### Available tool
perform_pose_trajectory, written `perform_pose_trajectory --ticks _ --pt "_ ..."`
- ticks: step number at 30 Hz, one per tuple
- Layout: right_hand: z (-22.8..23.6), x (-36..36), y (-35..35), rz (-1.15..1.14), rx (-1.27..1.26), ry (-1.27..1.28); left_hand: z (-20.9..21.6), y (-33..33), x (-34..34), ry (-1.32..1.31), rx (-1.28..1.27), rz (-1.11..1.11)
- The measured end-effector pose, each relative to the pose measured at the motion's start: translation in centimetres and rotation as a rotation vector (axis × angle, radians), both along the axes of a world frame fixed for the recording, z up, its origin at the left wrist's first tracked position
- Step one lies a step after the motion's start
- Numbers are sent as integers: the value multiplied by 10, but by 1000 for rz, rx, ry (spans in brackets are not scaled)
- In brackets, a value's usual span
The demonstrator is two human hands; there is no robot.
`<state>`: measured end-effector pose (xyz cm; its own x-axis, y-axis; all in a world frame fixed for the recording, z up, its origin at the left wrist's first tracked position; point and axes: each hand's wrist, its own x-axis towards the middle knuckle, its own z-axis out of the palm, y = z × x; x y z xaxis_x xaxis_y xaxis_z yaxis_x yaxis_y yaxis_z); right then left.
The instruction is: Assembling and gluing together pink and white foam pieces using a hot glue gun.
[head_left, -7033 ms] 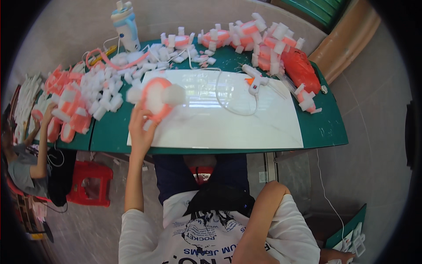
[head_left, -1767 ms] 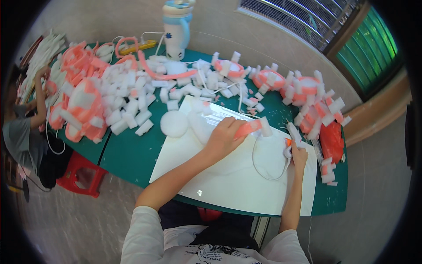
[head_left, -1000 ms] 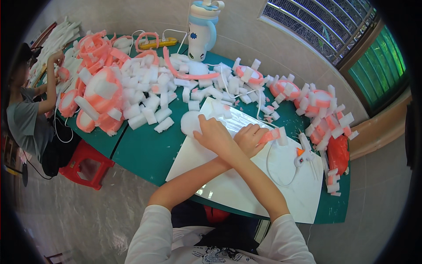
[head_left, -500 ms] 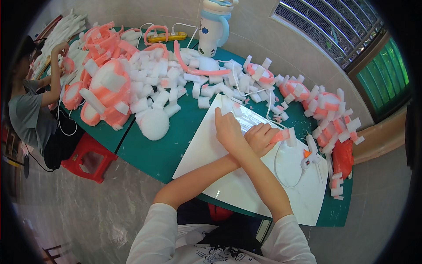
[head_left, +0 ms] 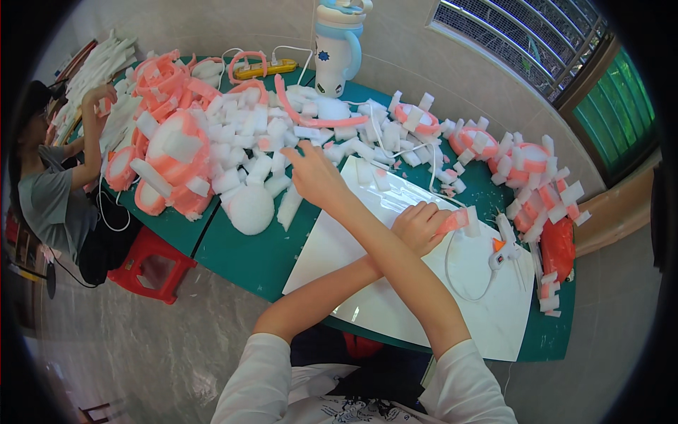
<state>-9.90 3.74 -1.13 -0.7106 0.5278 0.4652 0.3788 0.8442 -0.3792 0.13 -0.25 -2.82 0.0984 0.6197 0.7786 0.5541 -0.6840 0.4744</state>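
Looks like a small craft workshop: foam blocks (head_left: 240, 127) heaped on green bench (head_left: 244, 254), glue gun (head_left: 503, 249) right, co-worker (head_left: 53, 194) left.

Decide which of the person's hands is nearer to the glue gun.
Left. The left hand, gripping pink foam, is left of the glue gun; the right hand is farther left, by the white foam blocks.

Foam piece (head_left: 452, 222) in left hand (head_left: 417, 227) is pink; board (head_left: 494, 318) beneath grip, white; glue gun (head_left: 497, 261) right of grip, white and orange; bottle (head_left: 333, 60) beyond, white, blue, dark-patterned.
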Motion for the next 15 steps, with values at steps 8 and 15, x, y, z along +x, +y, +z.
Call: perform_pose_trajectory --ticks 8,15 --pt "-25 -20 18 119 40 36 -2 4 0 41 60 5" --pt "35 10 6 -6 -724 536 -3 2 -5 85 84 10"
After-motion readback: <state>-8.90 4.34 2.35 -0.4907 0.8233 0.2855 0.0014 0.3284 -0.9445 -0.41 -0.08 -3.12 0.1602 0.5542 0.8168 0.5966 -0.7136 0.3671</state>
